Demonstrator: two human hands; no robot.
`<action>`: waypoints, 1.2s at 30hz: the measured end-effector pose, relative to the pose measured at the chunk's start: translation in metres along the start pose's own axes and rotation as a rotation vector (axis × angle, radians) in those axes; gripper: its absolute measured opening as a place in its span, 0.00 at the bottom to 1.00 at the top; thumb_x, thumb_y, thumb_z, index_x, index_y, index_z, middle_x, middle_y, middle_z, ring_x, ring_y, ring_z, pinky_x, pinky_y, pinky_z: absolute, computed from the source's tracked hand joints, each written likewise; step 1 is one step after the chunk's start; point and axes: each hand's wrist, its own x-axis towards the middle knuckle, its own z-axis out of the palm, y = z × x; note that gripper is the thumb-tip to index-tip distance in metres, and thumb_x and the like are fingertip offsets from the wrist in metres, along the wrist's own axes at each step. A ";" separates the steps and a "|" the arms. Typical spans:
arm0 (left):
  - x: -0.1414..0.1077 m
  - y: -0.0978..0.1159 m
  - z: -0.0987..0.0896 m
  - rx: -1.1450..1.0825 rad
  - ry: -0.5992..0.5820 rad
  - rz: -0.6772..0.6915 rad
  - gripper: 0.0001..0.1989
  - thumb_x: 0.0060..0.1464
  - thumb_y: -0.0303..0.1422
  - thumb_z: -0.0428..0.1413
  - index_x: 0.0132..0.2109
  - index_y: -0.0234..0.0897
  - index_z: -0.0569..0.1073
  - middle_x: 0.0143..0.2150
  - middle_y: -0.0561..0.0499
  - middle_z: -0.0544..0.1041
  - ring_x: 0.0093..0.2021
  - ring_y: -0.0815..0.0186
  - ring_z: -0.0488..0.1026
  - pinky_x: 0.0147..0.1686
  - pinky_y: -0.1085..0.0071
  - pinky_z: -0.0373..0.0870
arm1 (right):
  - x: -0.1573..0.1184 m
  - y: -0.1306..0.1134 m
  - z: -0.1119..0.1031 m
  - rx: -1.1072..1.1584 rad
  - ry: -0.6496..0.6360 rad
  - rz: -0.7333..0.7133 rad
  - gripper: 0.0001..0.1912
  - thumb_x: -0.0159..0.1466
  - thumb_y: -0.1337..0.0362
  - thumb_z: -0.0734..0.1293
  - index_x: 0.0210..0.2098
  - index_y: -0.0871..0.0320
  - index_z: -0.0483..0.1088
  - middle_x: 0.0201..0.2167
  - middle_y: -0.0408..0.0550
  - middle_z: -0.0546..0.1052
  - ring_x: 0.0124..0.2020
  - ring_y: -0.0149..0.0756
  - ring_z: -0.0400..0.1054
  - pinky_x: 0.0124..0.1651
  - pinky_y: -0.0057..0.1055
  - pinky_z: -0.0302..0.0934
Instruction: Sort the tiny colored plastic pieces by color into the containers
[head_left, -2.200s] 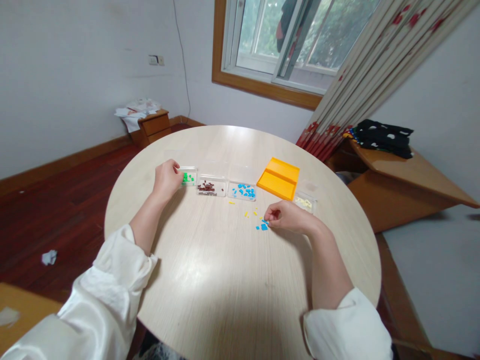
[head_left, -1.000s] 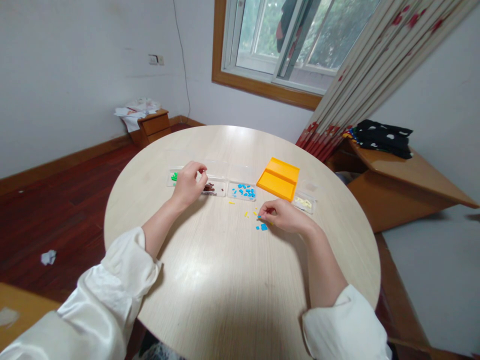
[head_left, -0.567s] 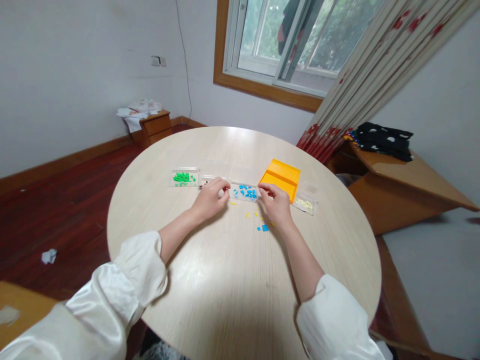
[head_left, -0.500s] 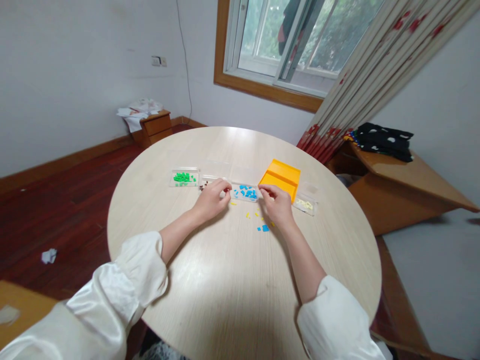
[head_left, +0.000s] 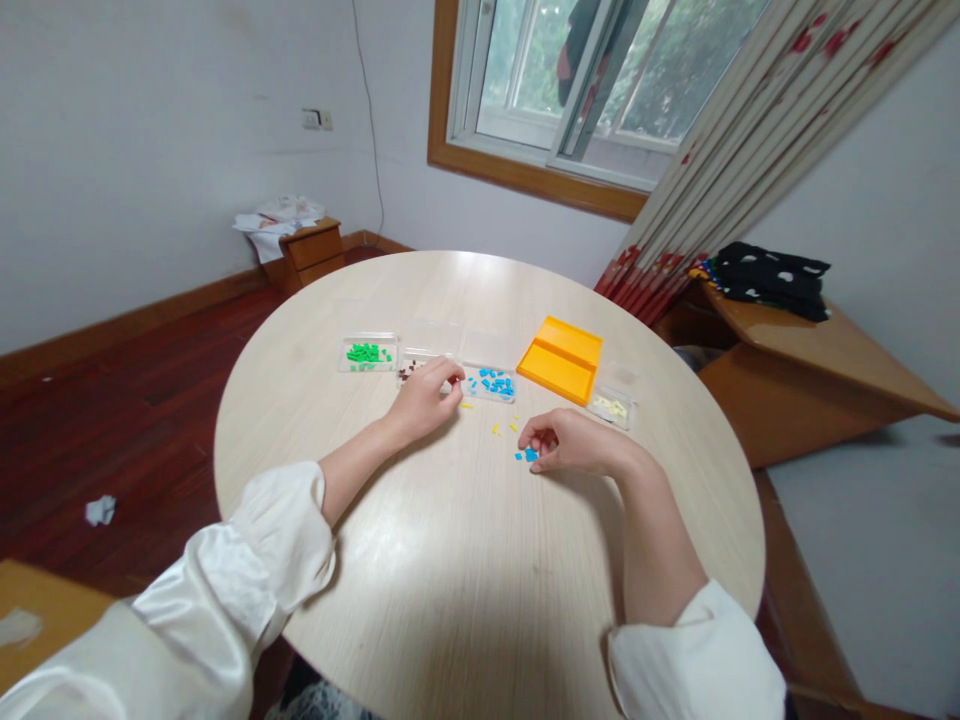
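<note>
My left hand (head_left: 427,397) rests by the left end of a clear box of small blue pieces (head_left: 495,383). Its fingers are curled together, and whatever they hold is too small or hidden to make out. It partly covers a clear box of dark brown pieces (head_left: 409,368). My right hand (head_left: 576,440) is low over the table, thumb and forefinger apart on either side of a little group of loose blue pieces (head_left: 531,454). Several loose yellow pieces (head_left: 496,430) are scattered between the hands.
At the left is a clear box of green pieces (head_left: 366,354). An open orange-yellow case (head_left: 561,360) lies behind my right hand, beside a clear box of pale yellow pieces (head_left: 611,408). All stand on a round wooden table (head_left: 450,580).
My right hand has moved from the right end of the blue pieces' box toward me, down to the loose blue pieces, and its fingers have spread. My left hand has stayed in place.
</note>
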 end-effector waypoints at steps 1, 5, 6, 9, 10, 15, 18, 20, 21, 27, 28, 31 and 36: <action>0.000 0.000 0.001 0.003 -0.001 -0.004 0.05 0.50 0.23 0.49 0.33 0.36 0.68 0.31 0.50 0.72 0.33 0.66 0.68 0.34 0.69 0.64 | 0.001 0.000 0.001 -0.024 0.002 -0.003 0.09 0.45 0.72 0.69 0.29 0.59 0.73 0.23 0.41 0.71 0.25 0.27 0.62 0.28 0.24 0.56; -0.001 0.001 0.002 0.006 -0.001 -0.023 0.05 0.49 0.24 0.50 0.33 0.37 0.69 0.31 0.50 0.72 0.32 0.66 0.68 0.35 0.69 0.64 | 0.007 0.006 0.006 -0.084 0.037 0.009 0.09 0.45 0.73 0.67 0.27 0.59 0.73 0.22 0.41 0.71 0.24 0.28 0.61 0.27 0.25 0.55; -0.001 0.001 0.003 0.005 -0.001 -0.025 0.05 0.49 0.24 0.50 0.33 0.37 0.69 0.31 0.51 0.72 0.32 0.66 0.68 0.35 0.69 0.64 | 0.008 0.008 0.006 -0.088 0.040 0.016 0.08 0.45 0.73 0.67 0.26 0.59 0.73 0.22 0.41 0.71 0.24 0.28 0.62 0.27 0.25 0.55; 0.000 0.002 0.002 0.003 -0.004 -0.026 0.05 0.49 0.23 0.50 0.32 0.37 0.68 0.30 0.51 0.71 0.32 0.67 0.68 0.34 0.69 0.64 | 0.009 0.010 0.008 -0.102 0.037 0.018 0.06 0.46 0.72 0.66 0.25 0.59 0.73 0.22 0.42 0.72 0.24 0.29 0.63 0.27 0.25 0.55; 0.000 0.002 0.002 0.003 -0.007 -0.025 0.05 0.49 0.23 0.50 0.32 0.37 0.68 0.30 0.51 0.71 0.32 0.67 0.68 0.34 0.69 0.64 | 0.009 0.010 0.008 -0.111 0.038 0.014 0.06 0.46 0.71 0.66 0.25 0.59 0.73 0.22 0.42 0.73 0.24 0.29 0.63 0.27 0.25 0.56; 0.000 0.002 0.001 0.000 -0.001 -0.011 0.05 0.49 0.24 0.50 0.32 0.37 0.68 0.30 0.51 0.71 0.32 0.67 0.68 0.34 0.69 0.64 | 0.006 0.004 0.007 -0.156 0.042 -0.005 0.06 0.47 0.72 0.64 0.24 0.59 0.72 0.22 0.43 0.73 0.25 0.30 0.63 0.28 0.25 0.56; -0.001 0.001 0.001 -0.003 0.006 -0.011 0.05 0.49 0.24 0.50 0.32 0.37 0.68 0.30 0.51 0.71 0.32 0.67 0.68 0.34 0.69 0.64 | 0.005 0.000 0.006 -0.127 0.062 -0.019 0.06 0.47 0.72 0.64 0.24 0.60 0.72 0.22 0.44 0.73 0.25 0.30 0.64 0.28 0.25 0.56; -0.001 0.002 0.002 -0.001 0.001 -0.016 0.05 0.49 0.24 0.50 0.32 0.37 0.68 0.30 0.51 0.71 0.32 0.67 0.67 0.34 0.69 0.64 | 0.006 -0.002 0.006 -0.046 0.104 -0.044 0.05 0.48 0.71 0.64 0.24 0.60 0.72 0.22 0.44 0.74 0.25 0.30 0.65 0.29 0.26 0.58; -0.001 0.002 0.001 0.001 0.000 -0.018 0.05 0.49 0.24 0.50 0.32 0.37 0.68 0.30 0.51 0.71 0.32 0.67 0.67 0.34 0.70 0.64 | 0.007 -0.002 0.006 0.011 0.142 -0.066 0.04 0.49 0.70 0.64 0.25 0.61 0.72 0.23 0.45 0.74 0.25 0.30 0.65 0.30 0.26 0.59; 0.000 0.004 0.000 0.007 -0.006 -0.008 0.05 0.49 0.23 0.50 0.32 0.37 0.68 0.30 0.51 0.72 0.31 0.67 0.67 0.33 0.70 0.64 | 0.027 0.003 0.014 0.391 0.616 -0.180 0.09 0.51 0.62 0.66 0.30 0.61 0.72 0.32 0.52 0.77 0.32 0.34 0.70 0.38 0.32 0.64; 0.000 0.005 0.000 0.007 -0.006 -0.004 0.05 0.49 0.23 0.50 0.32 0.36 0.68 0.30 0.51 0.72 0.31 0.67 0.67 0.34 0.70 0.64 | 0.032 0.005 0.015 0.430 0.688 -0.185 0.10 0.51 0.61 0.66 0.31 0.61 0.72 0.32 0.52 0.77 0.33 0.36 0.71 0.40 0.34 0.65; 0.001 0.005 0.000 0.008 -0.002 0.002 0.05 0.50 0.23 0.50 0.33 0.36 0.68 0.30 0.51 0.72 0.32 0.67 0.67 0.34 0.71 0.64 | 0.043 0.012 0.020 0.530 0.829 -0.180 0.14 0.52 0.58 0.67 0.34 0.62 0.73 0.35 0.55 0.78 0.35 0.38 0.72 0.43 0.37 0.66; 0.001 0.007 -0.001 0.013 -0.010 0.014 0.05 0.50 0.23 0.50 0.33 0.35 0.69 0.30 0.51 0.72 0.31 0.68 0.67 0.35 0.71 0.64 | 0.052 0.017 0.024 0.621 0.886 -0.182 0.20 0.54 0.57 0.67 0.43 0.62 0.73 0.44 0.57 0.77 0.43 0.39 0.73 0.50 0.40 0.65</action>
